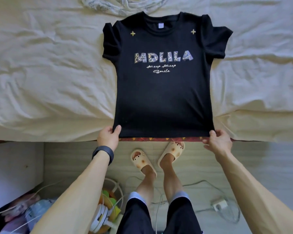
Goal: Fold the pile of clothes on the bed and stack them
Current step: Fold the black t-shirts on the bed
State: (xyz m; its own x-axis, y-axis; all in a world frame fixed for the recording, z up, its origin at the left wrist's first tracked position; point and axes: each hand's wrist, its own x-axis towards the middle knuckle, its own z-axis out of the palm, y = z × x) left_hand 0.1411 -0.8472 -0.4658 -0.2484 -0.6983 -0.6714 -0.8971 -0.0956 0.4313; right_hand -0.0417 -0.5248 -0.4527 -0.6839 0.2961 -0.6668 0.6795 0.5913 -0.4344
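A black T-shirt point(162, 92) with the print "MDLILA" lies flat and face up on the bed point(49, 73), collar away from me, hem at the bed's near edge. My left hand point(108, 138) pinches the hem's left corner, thumb on top. My right hand point(217, 141) pinches the hem's right corner. A crumpled pale garment point(108, 5) lies at the far side of the bed beyond the collar.
The cream sheet is wrinkled on both sides of the shirt. A red patterned mattress edge point(159, 139) shows under the hem. On the floor below are my feet in slippers point(159, 157), cables and a charger point(220, 206), and clutter point(100, 208) at lower left.
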